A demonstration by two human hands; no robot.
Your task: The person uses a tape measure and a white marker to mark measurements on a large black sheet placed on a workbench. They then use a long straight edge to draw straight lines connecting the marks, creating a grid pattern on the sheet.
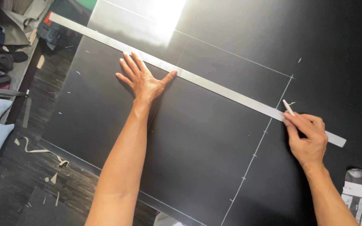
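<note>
While left hand [141, 79] pins ruler [197, 79], right hand [308, 138] holds chalk [288, 107].

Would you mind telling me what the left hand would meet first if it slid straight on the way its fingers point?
The left hand lies flat on the black sheet, fingers pointing up-left. Its fingertips already reach the long metal ruler, so the ruler comes first.
</note>
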